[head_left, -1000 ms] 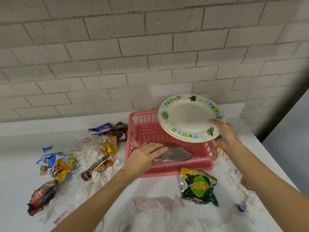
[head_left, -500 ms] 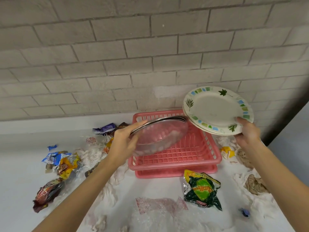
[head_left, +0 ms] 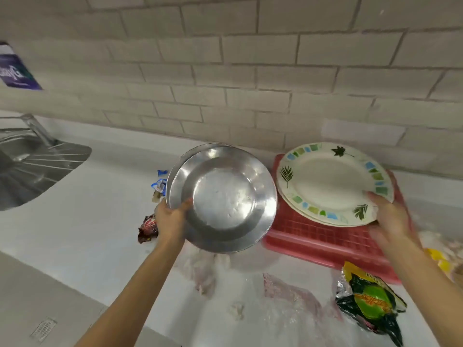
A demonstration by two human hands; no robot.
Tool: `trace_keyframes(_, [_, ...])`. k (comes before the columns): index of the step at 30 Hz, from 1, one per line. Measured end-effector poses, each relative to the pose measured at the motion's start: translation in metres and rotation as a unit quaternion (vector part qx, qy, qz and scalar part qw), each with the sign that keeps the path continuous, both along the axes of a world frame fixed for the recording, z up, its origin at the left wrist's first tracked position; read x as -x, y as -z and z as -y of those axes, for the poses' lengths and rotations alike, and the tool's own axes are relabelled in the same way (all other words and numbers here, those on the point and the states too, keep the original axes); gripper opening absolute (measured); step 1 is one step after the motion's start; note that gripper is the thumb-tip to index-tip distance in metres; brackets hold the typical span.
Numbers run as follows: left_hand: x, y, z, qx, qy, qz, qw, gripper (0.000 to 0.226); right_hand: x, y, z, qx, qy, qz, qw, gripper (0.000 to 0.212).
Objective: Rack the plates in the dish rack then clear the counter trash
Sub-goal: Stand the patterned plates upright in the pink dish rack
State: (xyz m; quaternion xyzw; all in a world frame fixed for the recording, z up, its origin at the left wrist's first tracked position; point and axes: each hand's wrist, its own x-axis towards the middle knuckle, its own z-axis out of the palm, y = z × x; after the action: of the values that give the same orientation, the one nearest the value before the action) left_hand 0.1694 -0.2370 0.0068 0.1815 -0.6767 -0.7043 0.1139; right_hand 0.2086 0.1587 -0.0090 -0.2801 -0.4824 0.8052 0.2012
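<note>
Left hand [head_left: 171,219] grips the near-left rim of two stacked steel plates [head_left: 225,196], held tilted above the desk [head_left: 87,221] just left of the pink dish rack [head_left: 313,236]. Right hand [head_left: 390,221] grasps the near-right edge of two stacked leaf-patterned plates [head_left: 325,181] above the rack. A green snack packet [head_left: 370,301] lies in front of the rack.
</note>
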Motion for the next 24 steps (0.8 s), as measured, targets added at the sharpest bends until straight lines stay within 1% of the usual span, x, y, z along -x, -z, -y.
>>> trace_keyframes(4, [-0.014, 0.02, 0.054, -0.078, -0.084, 0.047, 0.992, 0.026, 0.02, 0.005, 0.046, 0.02, -0.016, 0.023, 0.999, 0.024])
trace_keyframes(6, [-0.02, 0.027, 0.079, -0.121, -0.127, 0.061, 0.983, 0.026, 0.028, 0.005, 0.066, 0.018, -0.03, 0.025, 0.999, 0.032])
trace_keyframes(9, [-0.026, 0.035, 0.121, -0.151, -0.194, 0.077, 0.966, 0.022, 0.035, 0.004, 0.098, 0.017, -0.056, 0.023, 0.998, 0.041])
trace_keyframes(12, [-0.027, 0.045, 0.167, -0.153, -0.247, 0.079, 0.954, 0.021, 0.04, 0.002, 0.132, 0.006, -0.084, 0.027, 0.996, 0.039])
trace_keyframes(15, [-0.027, 0.055, 0.212, -0.137, -0.292, 0.085, 0.943, 0.021, 0.042, -0.003, 0.169, -0.015, -0.121, 0.031, 0.992, 0.027])
trace_keyframes(17, [-0.025, 0.065, 0.241, -0.133, -0.319, 0.087, 0.934, 0.024, 0.043, -0.004, 0.194, -0.04, -0.149, 0.035, 0.987, 0.026])
trace_keyframes(20, [-0.018, 0.079, 0.273, -0.127, -0.347, 0.103, 0.924, 0.034, 0.044, -0.001, 0.227, -0.075, -0.187, 0.032, 0.979, 0.026])
trace_keyframes(24, [-0.008, 0.095, 0.296, -0.125, -0.373, 0.127, 0.911, 0.038, 0.045, 0.005, 0.262, -0.09, -0.215, 0.04, 0.972, 0.024])
